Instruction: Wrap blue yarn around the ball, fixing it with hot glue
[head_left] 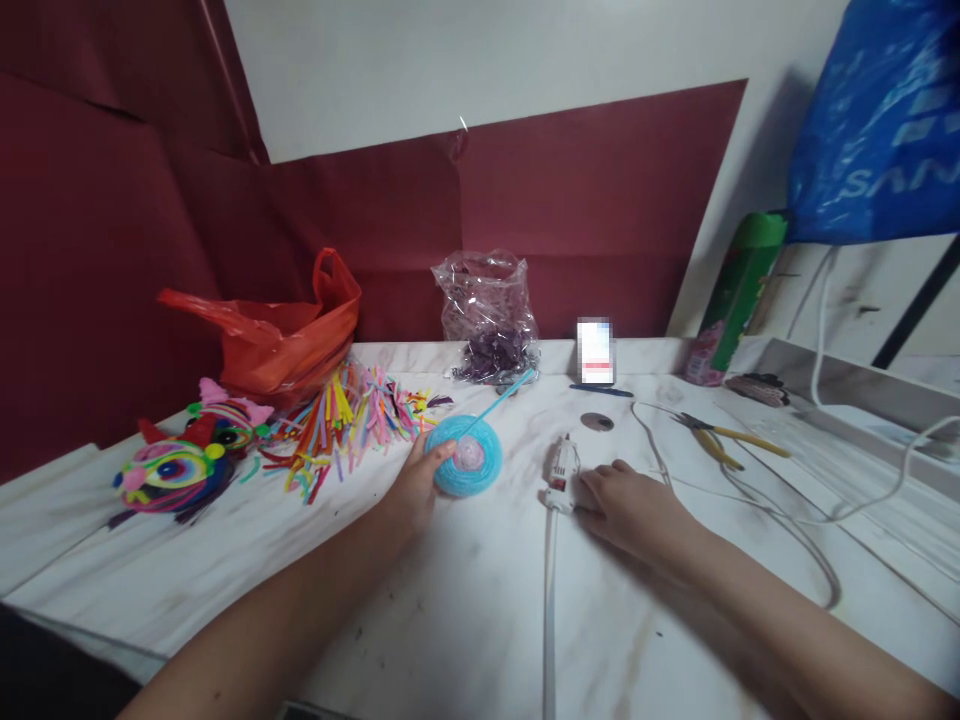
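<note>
Two hands in view, one on each side of centre. Left hand pinches the near left edge of a round blue coil, thumb over the face, near the pale pink centre; fingers underneath are hidden. A thin blue stem sticks up and away from it. Right hand has fingers curled at the right side of a white glue gun, nozzle pointing away; can't tell if they actually close on it. Coil sits mid-table, left of the gun. Handling, my read: coil is light, fuzzy, soft-ish, low slip, but could unwind or dent if squeezed. Hold by the rim, keep off the centre and stem, which probably bends easily. Gun looks heavier and rigid; take it by the body, treat the nozzle as hot. Surface is a pale marbled tabletop, smooth, likely slick. Loose coloured strips and a red bag lie left, pliers and cable right. Maroon sheeting covers part of a pale wall; blue bag hangs upper right.
</note>
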